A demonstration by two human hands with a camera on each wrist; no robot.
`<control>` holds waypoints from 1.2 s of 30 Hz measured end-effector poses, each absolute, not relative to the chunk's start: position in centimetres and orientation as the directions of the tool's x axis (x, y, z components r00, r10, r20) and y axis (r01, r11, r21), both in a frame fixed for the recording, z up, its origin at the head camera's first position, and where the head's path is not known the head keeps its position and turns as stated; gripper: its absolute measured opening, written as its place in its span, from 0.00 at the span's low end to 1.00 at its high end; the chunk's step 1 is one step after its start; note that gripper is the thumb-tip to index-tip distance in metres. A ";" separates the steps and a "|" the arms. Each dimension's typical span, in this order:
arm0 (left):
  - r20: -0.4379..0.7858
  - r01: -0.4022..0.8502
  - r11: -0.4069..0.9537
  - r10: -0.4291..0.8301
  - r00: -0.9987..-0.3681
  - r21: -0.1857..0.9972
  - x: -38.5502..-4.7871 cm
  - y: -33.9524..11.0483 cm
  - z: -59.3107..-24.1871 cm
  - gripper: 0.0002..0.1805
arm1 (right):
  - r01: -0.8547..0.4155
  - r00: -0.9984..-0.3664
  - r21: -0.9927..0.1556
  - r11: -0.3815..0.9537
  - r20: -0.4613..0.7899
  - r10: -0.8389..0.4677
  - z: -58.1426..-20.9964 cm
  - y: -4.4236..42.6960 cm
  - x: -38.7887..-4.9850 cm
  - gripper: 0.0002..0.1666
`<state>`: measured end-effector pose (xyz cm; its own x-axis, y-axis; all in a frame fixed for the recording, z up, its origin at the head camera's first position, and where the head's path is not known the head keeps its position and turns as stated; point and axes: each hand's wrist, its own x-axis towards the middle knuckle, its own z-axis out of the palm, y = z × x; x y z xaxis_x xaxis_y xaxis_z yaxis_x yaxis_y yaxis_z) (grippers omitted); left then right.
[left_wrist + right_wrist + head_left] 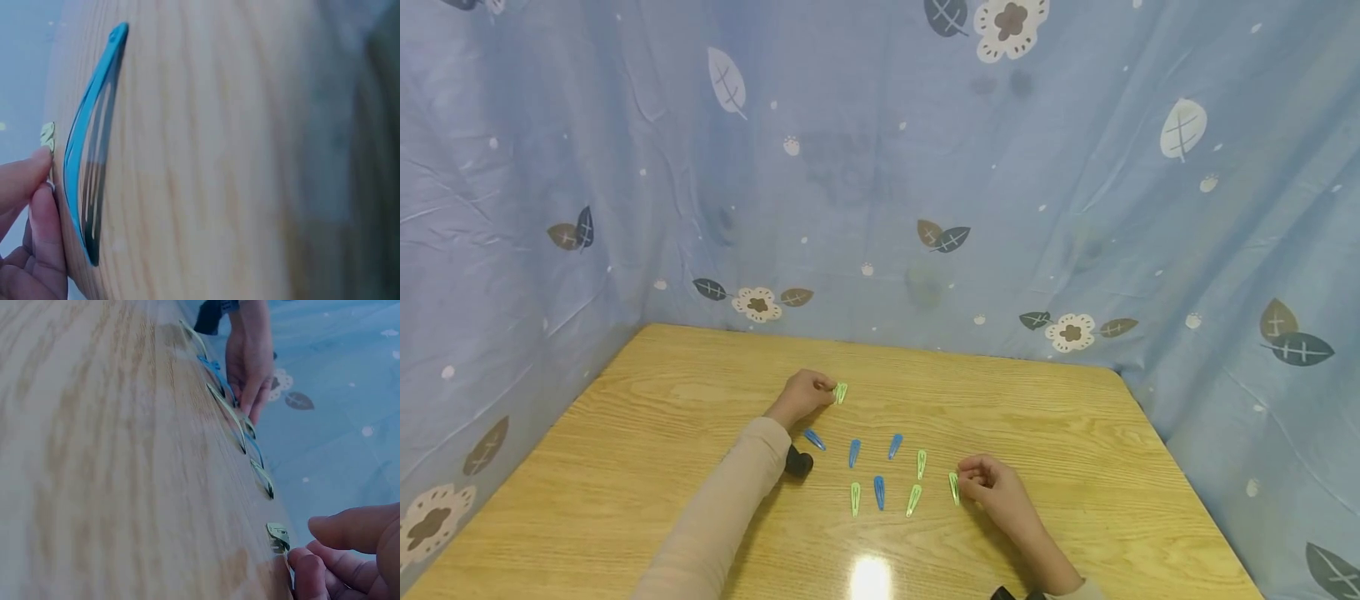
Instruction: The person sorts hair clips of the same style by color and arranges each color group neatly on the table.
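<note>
Left hand (805, 395) pinches the far green clip (842, 392); right hand (998, 493), grip apart, is beside the right green clip (953, 490).

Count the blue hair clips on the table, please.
4. One blue clip lies beside the left sleeve, a second right of it, a third farther right, and a fourth nearer the person, between two green clips. The sleeve may hide others.

Hair clips (879, 493) are light green or blue, the tabletop (1075, 433) yellowish wood grain, the sleeve (715, 508) beige, the curtain (850, 167) blue with white, grey and brown leaf-and-flower print.
</note>
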<state>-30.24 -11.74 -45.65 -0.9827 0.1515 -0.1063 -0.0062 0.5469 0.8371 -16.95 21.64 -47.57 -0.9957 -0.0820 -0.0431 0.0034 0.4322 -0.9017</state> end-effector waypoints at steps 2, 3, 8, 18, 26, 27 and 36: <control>-0.108 -0.007 0.548 0.153 -0.982 0.837 -30.3 -11.7 -45.7 0.17 | -0.009 -0.996 -0.893 0.450 -0.032 -0.085 -47.6 21.6 -16.9 0.15; -0.108 -0.008 0.548 0.152 -0.982 0.836 -30.3 -11.7 -45.7 0.17 | -0.012 -0.996 -0.894 0.449 -0.031 -0.087 -47.7 21.6 -16.9 0.15; -0.103 -0.001 0.562 0.150 -0.983 0.827 -30.4 -11.6 -45.7 0.16 | -0.025 -0.994 -0.897 0.441 -0.026 -0.109 -47.5 21.7 -16.8 0.17; -0.091 0.021 0.564 0.170 -0.981 0.825 -30.2 -11.9 -45.3 0.15 | -0.121 -0.987 -0.806 0.580 0.038 -0.153 -47.1 21.1 -16.4 0.19; -0.114 -0.012 0.560 0.147 -0.982 0.829 -30.3 -11.7 -45.4 0.16 | -0.106 -0.990 -0.786 0.610 0.026 -0.139 -47.0 20.7 -16.3 0.17; -0.112 -0.009 0.568 0.146 -0.983 0.823 -30.3 -11.7 -45.3 0.16 | -0.111 -0.989 -0.779 0.617 0.025 -0.145 -46.9 20.7 -16.3 0.17; -0.096 0.013 0.569 0.160 -0.982 0.822 -29.9 -11.7 -45.3 0.17 | -0.148 -0.979 -0.748 0.647 0.019 -0.202 -46.1 20.6 -16.3 0.17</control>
